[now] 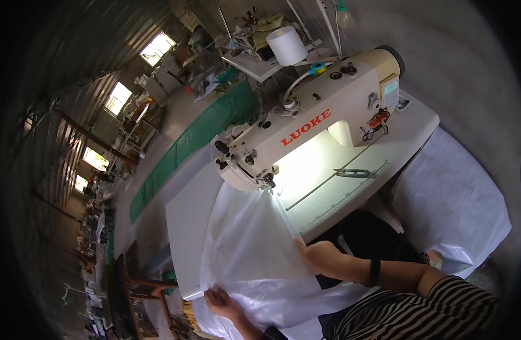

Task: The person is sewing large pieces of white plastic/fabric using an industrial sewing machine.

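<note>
White sheet [249,243] of thin, shiny material laid across the pale tabletop [187,226], its far end tucked under the needle [269,184] of the cream sewing machine [306,124] and its near end spilling over the front edge toward the person. The sheet's long axis runs from the needle down to the lower edge of the view, narrowing toward the machine. The left hand [223,300] lies flat and spread on the near part, apparently pinning it down; the right hand [320,255] rests at the sheet's right edge, fingers closed on the border (the pinch itself is partly hidden), which seems to keep that edge taut and lined up with the needle. Small snips [354,173] lie apart on the machine bed.
</note>
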Demonstrator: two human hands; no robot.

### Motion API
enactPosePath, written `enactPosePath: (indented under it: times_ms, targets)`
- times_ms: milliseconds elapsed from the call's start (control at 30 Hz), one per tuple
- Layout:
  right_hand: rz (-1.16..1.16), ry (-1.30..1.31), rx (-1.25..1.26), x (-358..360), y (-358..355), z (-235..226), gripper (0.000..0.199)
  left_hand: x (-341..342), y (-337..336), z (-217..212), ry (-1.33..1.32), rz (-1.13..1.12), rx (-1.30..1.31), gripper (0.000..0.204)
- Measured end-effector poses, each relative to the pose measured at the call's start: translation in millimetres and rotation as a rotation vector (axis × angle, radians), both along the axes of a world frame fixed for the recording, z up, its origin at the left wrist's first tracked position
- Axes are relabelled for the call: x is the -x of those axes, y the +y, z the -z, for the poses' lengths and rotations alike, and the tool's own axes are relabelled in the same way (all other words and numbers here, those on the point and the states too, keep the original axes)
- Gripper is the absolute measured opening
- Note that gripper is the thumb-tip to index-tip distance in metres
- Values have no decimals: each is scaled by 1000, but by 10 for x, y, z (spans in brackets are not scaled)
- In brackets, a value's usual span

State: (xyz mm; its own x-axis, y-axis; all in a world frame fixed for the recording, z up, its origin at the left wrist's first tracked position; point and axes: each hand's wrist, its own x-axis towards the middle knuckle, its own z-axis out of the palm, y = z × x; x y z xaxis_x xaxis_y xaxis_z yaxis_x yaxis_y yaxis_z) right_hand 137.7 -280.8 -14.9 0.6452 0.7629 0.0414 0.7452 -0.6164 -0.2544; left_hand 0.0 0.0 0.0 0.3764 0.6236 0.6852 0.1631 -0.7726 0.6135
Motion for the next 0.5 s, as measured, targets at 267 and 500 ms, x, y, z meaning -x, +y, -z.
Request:
enactPosePath:
  times_ms: [267, 500]
  targets:
    - [152, 284, -250, -855, 368, 2, 46, -590, 205, -259, 388, -57, -268, 20]
    - [96, 795, -987, -530, -131, 261, 57, -649, 250, -312, 704, -47, -140, 35]
